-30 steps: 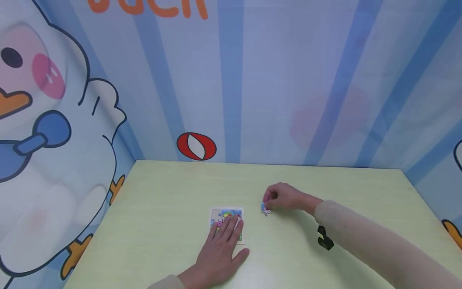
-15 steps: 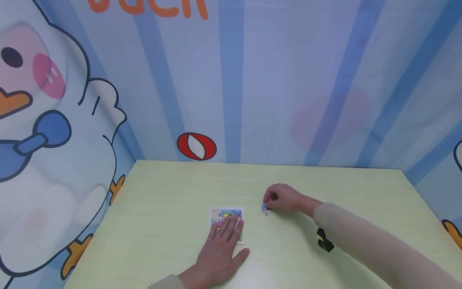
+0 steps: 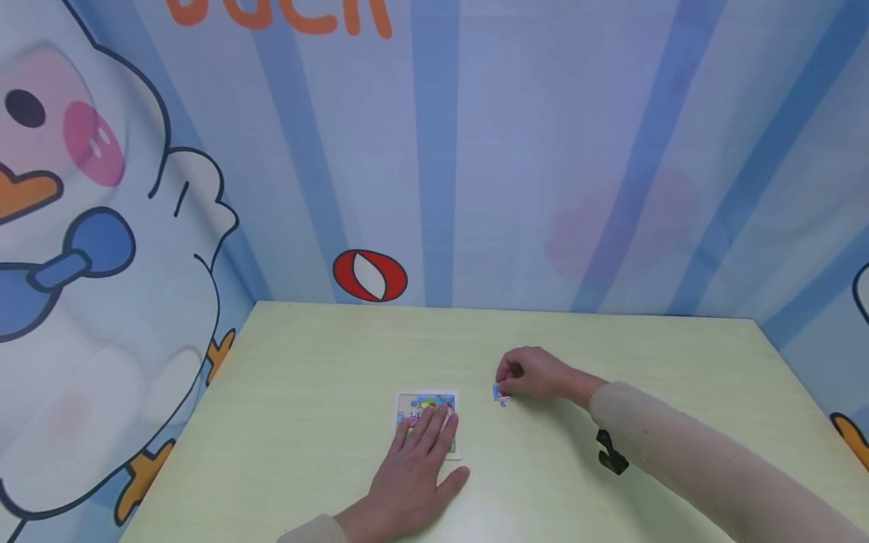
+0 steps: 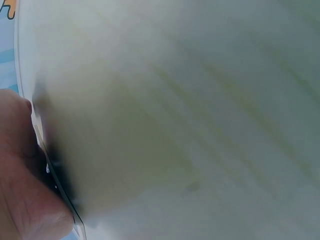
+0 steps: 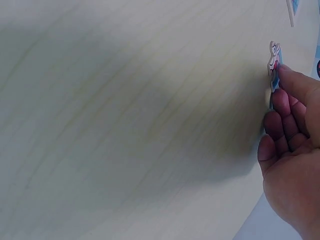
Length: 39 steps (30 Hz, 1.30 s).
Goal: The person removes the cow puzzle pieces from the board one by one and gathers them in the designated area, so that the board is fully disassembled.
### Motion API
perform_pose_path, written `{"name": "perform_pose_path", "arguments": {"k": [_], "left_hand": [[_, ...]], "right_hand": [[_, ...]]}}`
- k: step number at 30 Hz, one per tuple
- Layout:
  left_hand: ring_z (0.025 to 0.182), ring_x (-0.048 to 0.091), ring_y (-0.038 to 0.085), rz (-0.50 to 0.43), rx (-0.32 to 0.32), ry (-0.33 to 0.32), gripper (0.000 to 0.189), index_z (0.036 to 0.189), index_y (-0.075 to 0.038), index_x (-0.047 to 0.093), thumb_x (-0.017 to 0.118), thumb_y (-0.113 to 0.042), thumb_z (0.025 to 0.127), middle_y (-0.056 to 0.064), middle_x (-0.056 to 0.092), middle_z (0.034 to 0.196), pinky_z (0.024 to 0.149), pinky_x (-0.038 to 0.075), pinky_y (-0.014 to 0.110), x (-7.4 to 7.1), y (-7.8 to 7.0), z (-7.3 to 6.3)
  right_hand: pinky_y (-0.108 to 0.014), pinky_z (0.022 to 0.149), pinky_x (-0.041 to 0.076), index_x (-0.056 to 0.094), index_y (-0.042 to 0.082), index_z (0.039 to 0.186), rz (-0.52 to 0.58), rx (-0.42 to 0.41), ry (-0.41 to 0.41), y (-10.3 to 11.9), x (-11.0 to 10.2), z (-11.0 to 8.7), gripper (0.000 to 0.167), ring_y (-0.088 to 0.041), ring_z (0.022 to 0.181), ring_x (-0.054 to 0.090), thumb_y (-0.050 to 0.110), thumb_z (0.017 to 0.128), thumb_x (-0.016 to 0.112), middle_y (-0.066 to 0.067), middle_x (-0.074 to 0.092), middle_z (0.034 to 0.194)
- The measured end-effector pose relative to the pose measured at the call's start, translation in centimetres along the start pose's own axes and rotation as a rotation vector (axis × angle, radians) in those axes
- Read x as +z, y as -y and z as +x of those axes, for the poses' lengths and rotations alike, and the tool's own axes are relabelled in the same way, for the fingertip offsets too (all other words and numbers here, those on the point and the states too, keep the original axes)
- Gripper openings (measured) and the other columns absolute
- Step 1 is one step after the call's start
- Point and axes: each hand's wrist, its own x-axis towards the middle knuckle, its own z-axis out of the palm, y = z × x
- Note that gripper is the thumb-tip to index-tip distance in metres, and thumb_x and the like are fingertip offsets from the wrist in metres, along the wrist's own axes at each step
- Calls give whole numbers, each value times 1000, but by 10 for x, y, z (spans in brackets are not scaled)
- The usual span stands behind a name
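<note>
My left hand (image 3: pixel 416 483) lies flat with spread fingers over a small framed jigsaw puzzle (image 3: pixel 407 401), covering much of its colourful picture. Bare backing shows at the puzzle's upper left. To the right of the frame, my right hand (image 3: pixel 532 371) pinches a jigsaw piece (image 3: pixel 501 395) between thumb and fingers, low over the table. In the right wrist view the jigsaw piece (image 5: pixel 274 62) shows a white and pink figure on blue. Only part of the left hand (image 4: pixel 30 185) and the thin edge of the frame appear in the left wrist view.
Both hands work on a pale yellow table (image 3: pixel 326 354). A blue striped backdrop (image 3: pixel 502 151) with a printed duck (image 3: pixel 129 362) stands behind it and at the left. A black clip-like object (image 3: pixel 612 452) hangs by the right sleeve.
The right hand and the jigsaw piece in it have shifted only very slightly. My left hand stays still on the puzzle.
</note>
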Motion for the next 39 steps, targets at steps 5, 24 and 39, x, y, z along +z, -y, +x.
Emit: {"name": "perform_pose_path", "arguments": {"k": [5, 24, 39], "left_hand": [[164, 19, 31, -15, 7, -2, 74, 169, -8, 30, 40, -55, 113, 10, 21, 178, 130, 16, 60, 4, 4, -1], [164, 20, 31, 19, 20, -33, 73, 169, -9, 30, 40, -54, 113, 10, 22, 178, 130, 17, 60, 6, 2, 0], [163, 23, 32, 17, 23, -46, 73, 169, -8, 32, 36, -56, 113, 10, 24, 177, 130, 18, 59, 5, 2, 0]], "right_hand": [[-28, 75, 51, 73, 11, 92, 10, 17, 0, 2, 2, -2, 11, -11, 77, 57, 15, 95, 83, 6, 66, 82], [-29, 76, 52, 74, 12, 95, -4, 35, -8, 9, -7, -5, 9, -12, 79, 59, 17, 96, 81, 5, 69, 84], [-29, 78, 54, 75, 12, 102, -21, -13, -3, 32, -4, 14, 12, -11, 80, 59, 23, 98, 81, 5, 68, 88]]}}
